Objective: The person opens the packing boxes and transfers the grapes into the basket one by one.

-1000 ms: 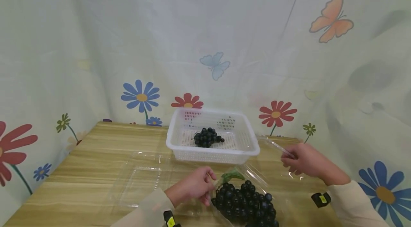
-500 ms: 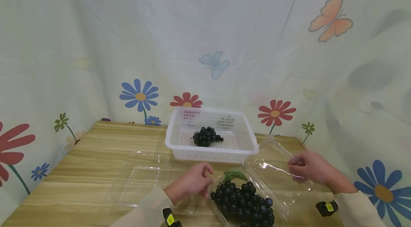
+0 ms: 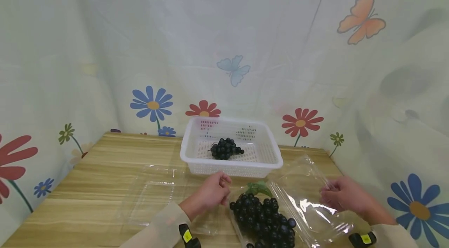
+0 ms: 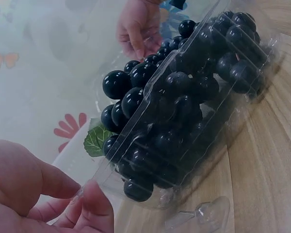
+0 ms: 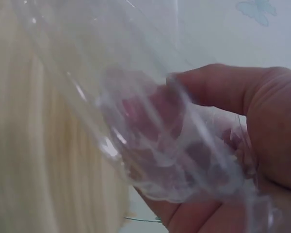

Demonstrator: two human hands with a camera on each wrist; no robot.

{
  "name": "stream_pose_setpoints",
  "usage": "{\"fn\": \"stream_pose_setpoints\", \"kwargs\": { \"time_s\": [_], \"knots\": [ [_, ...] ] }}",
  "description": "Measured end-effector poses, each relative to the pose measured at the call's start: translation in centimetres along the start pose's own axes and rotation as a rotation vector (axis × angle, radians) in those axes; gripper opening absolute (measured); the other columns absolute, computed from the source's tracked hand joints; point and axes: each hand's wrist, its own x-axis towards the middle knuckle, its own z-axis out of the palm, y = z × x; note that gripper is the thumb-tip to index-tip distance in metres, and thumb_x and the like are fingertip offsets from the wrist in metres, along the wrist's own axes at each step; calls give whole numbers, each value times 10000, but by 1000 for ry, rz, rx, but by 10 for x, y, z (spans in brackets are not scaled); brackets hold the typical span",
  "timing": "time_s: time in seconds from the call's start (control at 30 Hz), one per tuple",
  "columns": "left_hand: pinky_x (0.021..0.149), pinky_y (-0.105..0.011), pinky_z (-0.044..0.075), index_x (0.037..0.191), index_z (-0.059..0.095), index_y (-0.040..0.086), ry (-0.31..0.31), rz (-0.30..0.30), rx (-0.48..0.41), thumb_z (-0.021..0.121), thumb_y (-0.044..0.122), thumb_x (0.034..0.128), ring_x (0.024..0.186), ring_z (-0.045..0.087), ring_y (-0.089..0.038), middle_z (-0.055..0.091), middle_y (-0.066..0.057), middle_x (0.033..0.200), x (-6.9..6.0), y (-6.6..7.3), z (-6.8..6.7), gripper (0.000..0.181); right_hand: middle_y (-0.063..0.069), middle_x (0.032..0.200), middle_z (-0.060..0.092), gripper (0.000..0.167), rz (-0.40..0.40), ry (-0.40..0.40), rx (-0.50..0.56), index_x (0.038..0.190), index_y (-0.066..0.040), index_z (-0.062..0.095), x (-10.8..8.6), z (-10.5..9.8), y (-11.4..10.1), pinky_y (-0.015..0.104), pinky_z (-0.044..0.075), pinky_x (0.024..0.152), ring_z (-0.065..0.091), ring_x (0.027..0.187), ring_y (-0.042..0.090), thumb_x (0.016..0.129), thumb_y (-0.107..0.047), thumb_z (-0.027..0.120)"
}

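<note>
Dark grapes (image 3: 261,217) with a green leaf (image 3: 259,188) fill the base of a clear plastic box near the table's front. In the left wrist view, my left hand (image 4: 48,194) pinches the corner of the clear base (image 4: 150,97) between thumb and fingers, beside the leaf (image 4: 97,140). My right hand (image 3: 345,197) grips the edge of the clear lid (image 3: 305,201), which is folded out to the right of the grapes. Through the lid's plastic (image 5: 150,126), the fingers show in the right wrist view, with the thumb on its edge.
Behind the hands stands a white perforated basket (image 3: 231,162) with a small bunch of dark grapes (image 3: 226,149) in it. An open, clear plastic box (image 3: 154,197) lies left of my left hand on the wooden table (image 3: 87,185). A flowered curtain (image 3: 175,45) hangs behind.
My right hand has moved right and down, swinging the lid outward and lower. My left hand has shifted slightly up, still at the base's corner, and the grapes' box has shifted slightly.
</note>
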Motion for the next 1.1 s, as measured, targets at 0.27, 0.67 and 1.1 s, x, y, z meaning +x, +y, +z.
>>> {"fn": "stream_pose_setpoints", "kwargs": {
  "time_s": [0.27, 0.67, 1.1],
  "knots": [
    [564, -284, 512, 1247, 502, -71, 53, 31, 62, 543, -137, 850, 650, 608, -193, 557, -118, 935, -2, 4, 2, 405, 79, 952, 729, 274, 86, -29, 180, 1099, 89, 641, -6, 7, 28, 372, 651, 760, 742, 843, 205, 1038, -171, 584],
    [457, -255, 525, 1083, 512, -47, -47, 15, 157, 610, 8, 936, 508, 622, -165, 627, -115, 735, -50, 9, 0, 185, 95, 992, 760, 280, 99, -57, 262, 1129, 87, 636, -9, 10, 36, 404, 650, 799, 747, 886, 226, 1053, -165, 541],
    [448, -204, 533, 944, 456, 37, -222, -239, -125, 665, 77, 960, 492, 597, -124, 622, -69, 637, -65, -2, 25, 213, 97, 987, 753, 232, 34, -67, 306, 1108, 70, 633, -14, 14, 42, 398, 647, 809, 742, 883, 234, 1048, -129, 529]
  ]
}}
